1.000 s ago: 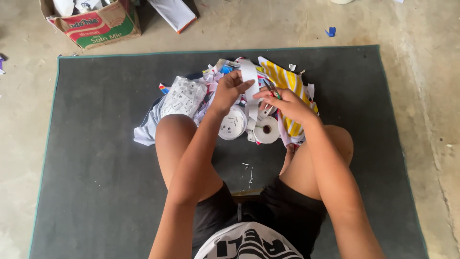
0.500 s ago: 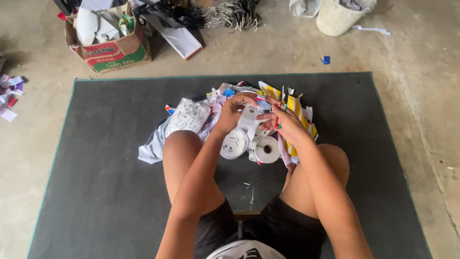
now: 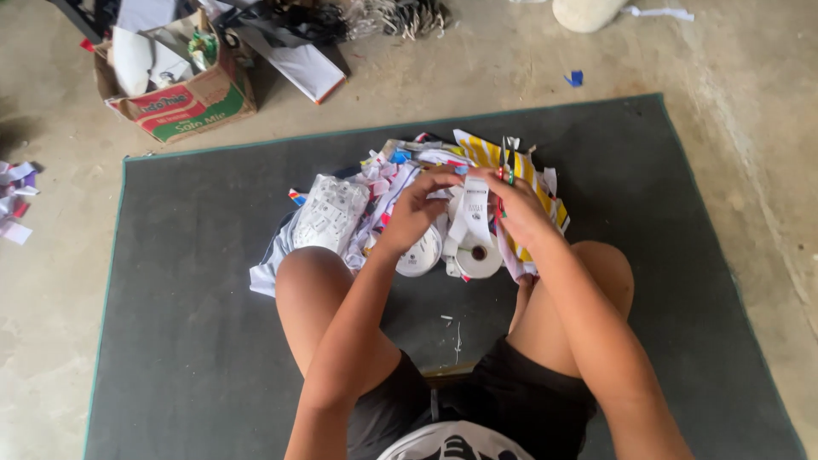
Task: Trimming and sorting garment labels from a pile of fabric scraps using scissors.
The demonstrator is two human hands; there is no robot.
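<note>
Person sits on dark grey mat (image 3: 170,341), knees (image 3: 317,273) up, black shorts (image 3: 511,400) at the bottom edge. Small white paper scraps (image 3: 454,328) lie on the mat between the legs.

Both hands meet over the pile just past the knees. Left hand (image 3: 415,213) has its grip pinched together on the upper end of a white printed paper strip (image 3: 474,213). Right hand (image 3: 521,204) closes its grip on the same strip from the other side; thin red and green sticks (image 3: 509,162) poke up at its fingers, exact hold too small to tell. The strip hangs down to a white tape roll (image 3: 479,255), which rests on the mat touching a second white roll (image 3: 421,254) under the left wrist.

Beyond the hands: heap of cut paper (image 3: 400,166), yellow-and-white striped sheet (image 3: 490,153) on its right, clear plastic bag of white pieces (image 3: 330,215) by the left knee.

Far off on the concrete floor (image 3: 724,51): open cardboard box (image 3: 183,98) stuffed with paper top left, loose paper bits (image 3: 17,200) at the left edge, small blue scrap (image 3: 574,78), white sack (image 3: 584,12) at the top.
</note>
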